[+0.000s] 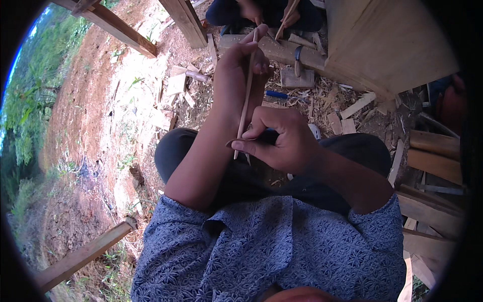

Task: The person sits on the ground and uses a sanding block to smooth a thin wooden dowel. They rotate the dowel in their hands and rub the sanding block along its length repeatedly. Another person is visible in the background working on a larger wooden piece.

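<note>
A slim, pale wooden stick (247,93) slants upright in front of me, over my lap. My left hand (237,58) is closed round its upper part, and the tip pokes out past the fingers. Near the stick's lower end, my right hand (287,135) pinches a small, thin brown piece (234,142) between thumb and forefinger. That piece is folded against the stick and looks like a scrap of sandpaper, though its kind is hard to make out. The stick's bottom end shows just below the right thumb.
Wood shavings and offcuts litter the ground. A curved-blade knife (297,61) stands by a wooden block (297,79), near a blue-handled tool (276,94). Another person's hands (251,11) work beyond a beam (322,59). A large panel (387,45) rises at right; planks (432,209) are stacked below.
</note>
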The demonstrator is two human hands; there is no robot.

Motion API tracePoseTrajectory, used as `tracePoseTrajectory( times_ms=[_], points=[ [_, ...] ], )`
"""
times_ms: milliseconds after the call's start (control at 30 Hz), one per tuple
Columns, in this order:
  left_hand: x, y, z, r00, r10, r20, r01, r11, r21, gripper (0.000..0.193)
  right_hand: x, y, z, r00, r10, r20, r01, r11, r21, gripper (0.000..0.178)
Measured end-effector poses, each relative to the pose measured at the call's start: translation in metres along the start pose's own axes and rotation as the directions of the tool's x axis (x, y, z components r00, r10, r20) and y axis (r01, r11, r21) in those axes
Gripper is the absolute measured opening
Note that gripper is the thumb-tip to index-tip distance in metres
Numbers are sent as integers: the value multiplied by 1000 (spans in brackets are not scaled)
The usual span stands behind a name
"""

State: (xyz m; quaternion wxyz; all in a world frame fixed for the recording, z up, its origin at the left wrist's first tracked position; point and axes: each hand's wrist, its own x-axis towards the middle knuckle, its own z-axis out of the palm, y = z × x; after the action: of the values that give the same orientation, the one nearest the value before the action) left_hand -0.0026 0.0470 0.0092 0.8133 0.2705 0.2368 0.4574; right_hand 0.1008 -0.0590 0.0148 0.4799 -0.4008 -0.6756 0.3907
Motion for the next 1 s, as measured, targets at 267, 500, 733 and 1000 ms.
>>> tracePoseTrajectory(
  times_ms=[267,500,733,1000],
  points=[
    [3,-5,2,1000,-28,0,28,998,-50,42,0,0,-11,1000,-5,-10,5,1000,-8,23],
    [0,-10,5,994,-64,-83,61,997,-41,44,0,0,-16,999,38,-4,-38,999,-31,23],
    [4,-10,5,995,-58,-75,56,998,-36,45,1,1,-18,998,61,-32,-62,998,-13,27],
    [1,-11,2,997,-49,-64,50,999,8,47,4,3,-21,999,47,-27,-50,995,-83,27]
  ],
)
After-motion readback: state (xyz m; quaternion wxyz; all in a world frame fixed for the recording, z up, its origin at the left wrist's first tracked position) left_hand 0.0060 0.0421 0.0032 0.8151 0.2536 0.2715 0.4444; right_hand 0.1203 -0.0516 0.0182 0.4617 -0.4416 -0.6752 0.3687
